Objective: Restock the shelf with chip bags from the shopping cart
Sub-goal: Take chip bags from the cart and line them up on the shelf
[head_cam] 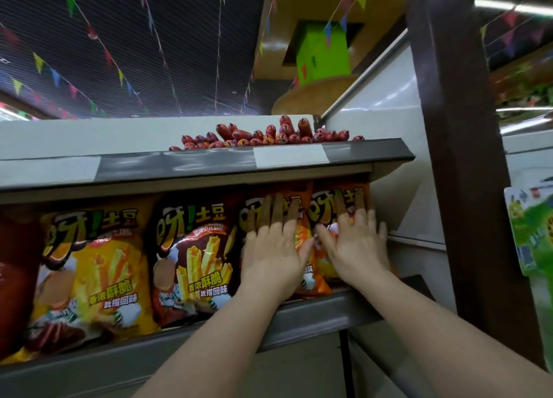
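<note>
Two orange chip bags are standing upright at the right end of the shelf (314,311), side by side and touching. My left hand (273,248) is pressing flat on the left orange bag (302,206), fingers straight and spread wide. My right hand (356,245) is pressing flat on the right orange bag (321,209), fingers likewise straight, gripping nothing. My thumbs are nearly meeting over the seam between the bags.

Large yellow characters on each bag front are reading "呀!土豆"; my fingers are covering part of them on the orange pair. Left of the orange pair a dark brown bag (194,263) is showing printed fries and the words "香浓酥脆 吮指回味". Left of that a yellow bag (95,272) is carrying the same writing. All are glossy, puffed foil.

The shelf lip is grey metal, running along the bags' lower edges. Above the bags, an upper shelf edge (209,164) is holding blank white label strips. Red sausage sticks (269,136) are lying heaped on top of it. Right of the orange pair a dark brown post (457,158) is standing, with a green printed card (529,233) hanging beyond it, its writing blurred. Coloured pennant strings (119,74) are hanging from the ceiling overhead.
</note>
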{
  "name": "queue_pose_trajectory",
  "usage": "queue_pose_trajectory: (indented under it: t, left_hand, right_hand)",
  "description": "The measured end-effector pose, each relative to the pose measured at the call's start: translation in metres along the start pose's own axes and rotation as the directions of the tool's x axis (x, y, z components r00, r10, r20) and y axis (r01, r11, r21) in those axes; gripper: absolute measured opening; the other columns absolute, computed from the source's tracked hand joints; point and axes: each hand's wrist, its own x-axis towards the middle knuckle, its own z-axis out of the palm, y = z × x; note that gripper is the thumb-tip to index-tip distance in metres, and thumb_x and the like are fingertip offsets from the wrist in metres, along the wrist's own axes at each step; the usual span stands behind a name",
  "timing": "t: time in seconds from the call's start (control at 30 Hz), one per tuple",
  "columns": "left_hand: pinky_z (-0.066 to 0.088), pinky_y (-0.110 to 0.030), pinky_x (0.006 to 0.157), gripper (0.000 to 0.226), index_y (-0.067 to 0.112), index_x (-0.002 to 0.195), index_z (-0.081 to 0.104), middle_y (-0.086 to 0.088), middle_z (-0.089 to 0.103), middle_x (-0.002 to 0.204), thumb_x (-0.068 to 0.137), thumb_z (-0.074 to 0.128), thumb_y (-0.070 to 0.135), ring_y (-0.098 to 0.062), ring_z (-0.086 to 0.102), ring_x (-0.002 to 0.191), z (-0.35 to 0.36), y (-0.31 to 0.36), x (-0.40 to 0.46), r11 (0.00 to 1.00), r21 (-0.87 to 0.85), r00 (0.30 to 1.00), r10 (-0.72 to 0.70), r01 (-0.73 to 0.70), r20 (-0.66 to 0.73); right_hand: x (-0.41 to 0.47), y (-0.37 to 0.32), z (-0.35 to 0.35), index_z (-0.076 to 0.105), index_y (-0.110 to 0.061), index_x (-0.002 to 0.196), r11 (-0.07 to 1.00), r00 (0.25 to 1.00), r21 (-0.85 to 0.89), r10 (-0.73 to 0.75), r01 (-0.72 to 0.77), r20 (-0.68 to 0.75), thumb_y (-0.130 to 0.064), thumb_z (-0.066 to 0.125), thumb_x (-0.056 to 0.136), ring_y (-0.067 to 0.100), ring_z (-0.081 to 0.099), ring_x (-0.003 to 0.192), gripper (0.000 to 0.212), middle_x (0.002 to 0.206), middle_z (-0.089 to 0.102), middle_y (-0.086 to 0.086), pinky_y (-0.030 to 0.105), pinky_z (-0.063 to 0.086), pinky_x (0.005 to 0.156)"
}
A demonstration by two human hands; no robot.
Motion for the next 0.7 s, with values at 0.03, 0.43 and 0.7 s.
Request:
queue_pose_trajectory:
  t: [0.03,0.43,0.7]
  left_hand:
    - [0.03,-0.038,0.1,0.058,0.017,0.145,0.026,-0.006,0.043,0.139,0.099,0.016,0.052,-0.025,0.041,0.126,-0.002,0.0,-0.001,1.0,-0.017,1.0,0.002,-0.002,0.02]
    - [-0.018,-0.018,0.11,0.077,0.019,0.152,0.011,0.003,0.002,0.16,0.083,0.005,0.053,0.001,-0.019,0.137,-0.031,-0.029,-0.08,0.944,-0.292,0.951,0.06,-0.153,-0.303]
    - [-0.002,-0.028,0.115,0.074,0.007,0.146,0.032,-0.011,0.026,0.155,0.085,0.019,0.047,-0.018,0.01,0.145,-0.06,-0.117,-0.143,0.973,-0.218,0.951,-0.133,0.071,-0.281]
  right_hand:
    - [-0.001,0.001,-0.001,0.036,-0.017,0.138,1.0,1.0,0.001,0.002,-0.003,0.008,-0.057,0.021,0.095,0.031,0.009,0.144,0.061,0.153,0.022,0.013,0.052,0.007,0.115]
    - [-0.07,-0.042,-0.011,0.02,-0.021,0.148,0.863,0.86,0.136,-0.445,0.486,-0.249,-0.055,0.003,0.094,0.018,0.0,0.144,0.066,0.155,0.016,0.006,0.039,0.001,0.116]
    - [-0.097,-0.147,0.002,0.044,-0.01,0.131,0.679,0.713,0.233,-0.617,0.696,-0.332,-0.034,0.038,0.087,0.027,0.028,0.13,0.051,0.135,0.052,0.018,0.043,0.017,0.105]
